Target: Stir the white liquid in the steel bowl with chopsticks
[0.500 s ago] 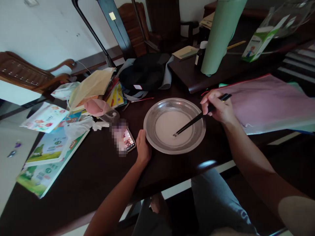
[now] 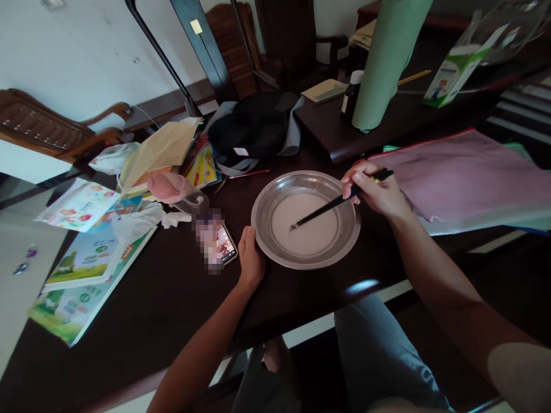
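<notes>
A shallow metal bowl (image 2: pixel 267 246) stands on the dark table and holds milky white liquid (image 2: pixel 314 235). At its left rim is my left hand (image 2: pixel 252 258), fingers together and gripping the edge; part of the grip is hidden. My right hand (image 2: pixel 372 186), over the bowl's right side, is closed around a pair of black chopsticks (image 2: pixel 325 209). Their tips dip into the liquid, left of the bowl's middle. A lit phone (image 2: pixel 224 244), partly blurred out, lies just left of my left hand.
Papers and booklets (image 2: pixel 86 258) cover the table's left side, near a pink-and-clear object (image 2: pixel 172 189). Behind the bowl sits a black bag (image 2: pixel 253 126). A green cylinder (image 2: pixel 387 63) and dark bottle (image 2: pixel 352 94) stand at the back; a pink pouch (image 2: pixel 469 178) lies right.
My right hand has shifted slightly left and up. The chopstick tips have swept left through the liquid. The bowl and my left hand stay where they were.
</notes>
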A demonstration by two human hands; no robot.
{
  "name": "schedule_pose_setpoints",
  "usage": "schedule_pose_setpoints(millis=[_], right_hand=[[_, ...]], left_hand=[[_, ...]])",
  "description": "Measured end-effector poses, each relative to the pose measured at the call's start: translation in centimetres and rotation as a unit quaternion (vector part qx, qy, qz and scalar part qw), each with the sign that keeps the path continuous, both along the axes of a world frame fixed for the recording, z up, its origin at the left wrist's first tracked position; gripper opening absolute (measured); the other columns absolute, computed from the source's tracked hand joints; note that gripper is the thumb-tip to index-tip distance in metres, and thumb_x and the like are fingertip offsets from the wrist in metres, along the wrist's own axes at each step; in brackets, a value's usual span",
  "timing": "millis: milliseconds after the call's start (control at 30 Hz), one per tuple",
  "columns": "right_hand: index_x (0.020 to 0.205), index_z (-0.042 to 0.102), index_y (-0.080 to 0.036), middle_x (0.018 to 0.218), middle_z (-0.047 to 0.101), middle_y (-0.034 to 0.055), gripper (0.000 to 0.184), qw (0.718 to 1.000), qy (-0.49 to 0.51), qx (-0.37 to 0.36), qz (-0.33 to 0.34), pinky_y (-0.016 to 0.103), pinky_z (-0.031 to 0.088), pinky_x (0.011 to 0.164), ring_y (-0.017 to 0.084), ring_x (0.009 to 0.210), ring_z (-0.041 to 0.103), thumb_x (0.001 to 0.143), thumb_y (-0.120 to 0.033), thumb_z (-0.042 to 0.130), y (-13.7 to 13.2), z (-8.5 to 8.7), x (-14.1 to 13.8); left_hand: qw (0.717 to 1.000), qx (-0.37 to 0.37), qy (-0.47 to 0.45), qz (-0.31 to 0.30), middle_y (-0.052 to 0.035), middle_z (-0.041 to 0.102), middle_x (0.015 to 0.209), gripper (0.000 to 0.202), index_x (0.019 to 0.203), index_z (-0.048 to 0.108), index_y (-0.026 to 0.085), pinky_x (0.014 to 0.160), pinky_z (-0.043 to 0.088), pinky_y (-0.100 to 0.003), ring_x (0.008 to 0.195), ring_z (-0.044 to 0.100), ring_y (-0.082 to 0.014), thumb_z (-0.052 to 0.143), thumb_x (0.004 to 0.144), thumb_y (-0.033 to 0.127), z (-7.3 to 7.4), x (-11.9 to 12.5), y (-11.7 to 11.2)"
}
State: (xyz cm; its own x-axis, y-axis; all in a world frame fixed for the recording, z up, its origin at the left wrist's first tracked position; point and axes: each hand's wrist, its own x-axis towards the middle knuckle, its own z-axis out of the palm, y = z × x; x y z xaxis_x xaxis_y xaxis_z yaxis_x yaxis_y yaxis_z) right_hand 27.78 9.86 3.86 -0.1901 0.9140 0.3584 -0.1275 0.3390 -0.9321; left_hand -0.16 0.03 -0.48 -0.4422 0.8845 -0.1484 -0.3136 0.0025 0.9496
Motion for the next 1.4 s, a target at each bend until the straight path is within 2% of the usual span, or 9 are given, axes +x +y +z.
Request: schedule_pose_setpoints(millis=[167,267,400,500,633,833,1033,1233,1400], right_hand=[[0.074,0.067,-0.025,0.049,0.058,-0.0033,0.046,0.99,0.065,0.026,-0.121,0.026,0.026,0.034,0.01,0.037,0.042,0.087,-0.068,0.074,0.7,0.1,0.2],[0.073,0.068,-0.024,0.045,0.055,-0.0041,0.045,0.995,0.064,0.014,-0.08,0.026,0.022,0.033,0.009,0.034,0.038,0.088,-0.066,0.075,0.5,0.2,0.3],[0.081,0.074,-0.022,0.061,0.07,0.0007,0.039,1.0,0.013,-0.008,0.02,0.025,0.039,0.039,0.011,0.045,0.055,0.089,-0.06,0.077,-0.1,-0.2,0.1],[0.081,0.075,-0.022,0.065,0.073,0.0016,0.037,0.999,0.022,0.013,-0.026,0.023,0.044,0.042,0.011,0.05,0.061,0.091,-0.058,0.077,0.2,-0.3,0.2],[0.074,0.073,-0.022,0.048,0.061,-0.0034,0.041,0.99,0.094,0.047,-0.094,0.022,0.027,0.032,0.007,0.035,0.044,0.09,-0.06,0.077,0.7,-0.1,0.2],[0.078,0.073,-0.022,0.063,0.071,0.0003,0.041,1.0,0.003,0.01,0.0,0.023,0.042,0.04,0.01,0.047,0.057,0.089,-0.06,0.077,0.0,-0.2,0.0],[0.076,0.072,-0.022,0.053,0.063,-0.0023,0.042,0.994,0.06,0.038,-0.08,0.023,0.033,0.034,0.008,0.039,0.047,0.091,-0.062,0.075,0.3,-0.1,0.2],[0.081,0.075,-0.022,0.063,0.072,0.0009,0.038,1.0,0.0,0.01,0.02,0.024,0.043,0.041,0.011,0.047,0.058,0.091,-0.059,0.076,-0.1,-0.4,0.3],[0.075,0.072,-0.023,0.051,0.062,-0.0028,0.044,0.991,0.056,0.047,-0.108,0.024,0.034,0.036,0.01,0.04,0.049,0.088,-0.065,0.075,0.3,-0.1,0.1]], left_hand=[[1.0,0.004,-0.002,-0.002,0.0055,0.04,0.062,0.05,0.06,0.048,0.02,0.057,0.036,-0.023,0.059,0.032,-0.0121,0.074,0.096,0.044,0.3,0.0,0.0],[1.0,0.014,0.006,-0.008,0.0053,0.039,0.061,0.05,0.06,0.048,0.02,0.057,0.036,-0.023,0.059,0.031,-0.0123,0.074,0.096,0.043,0.3,0.0,-0.1],[1.0,0.016,0.0,-0.003,0.0055,0.038,0.061,0.051,0.06,0.047,0.021,0.056,0.035,-0.023,0.059,0.031,-0.0122,0.076,0.094,0.045,0.1,0.0,-0.1],[1.0,0.02,-0.002,-0.002,0.0058,0.039,0.061,0.052,0.06,0.047,0.021,0.055,0.035,-0.023,0.059,0.031,-0.012,0.079,0.09,0.048,-0.2,0.0,0.0],[1.0,0.024,0.005,-0.007,0.0061,0.039,0.061,0.052,0.061,0.046,0.021,0.056,0.036,-0.023,0.059,0.031,-0.0119,0.078,0.091,0.049,-0.4,-0.2,0.0],[1.0,0.019,0.022,-0.007,0.0058,0.04,0.062,0.051,0.061,0.045,0.021,0.057,0.036,-0.023,0.059,0.032,-0.0122,0.073,0.096,0.047,-0.7,-0.4,0.1],[1.0,0.017,0.014,-0.009,0.0061,0.041,0.062,0.052,0.062,0.045,0.021,0.057,0.036,-0.023,0.059,0.033,-0.012,0.075,0.094,0.049,-0.7,-0.3,0.1],[1.0,0.009,0.014,0.006,0.0062,0.037,0.062,0.051,0.061,0.045,0.021,0.057,0.036,-0.023,0.059,0.031,-0.0121,0.072,0.097,0.044,-0.3,-0.1,0.1],[1.0,0.009,0.017,0.0,0.0058,0.038,0.062,0.051,0.061,0.046,0.021,0.058,0.036,-0.024,0.06,0.031,-0.0124,0.071,0.098,0.044,-0.3,-0.2,0.0]])
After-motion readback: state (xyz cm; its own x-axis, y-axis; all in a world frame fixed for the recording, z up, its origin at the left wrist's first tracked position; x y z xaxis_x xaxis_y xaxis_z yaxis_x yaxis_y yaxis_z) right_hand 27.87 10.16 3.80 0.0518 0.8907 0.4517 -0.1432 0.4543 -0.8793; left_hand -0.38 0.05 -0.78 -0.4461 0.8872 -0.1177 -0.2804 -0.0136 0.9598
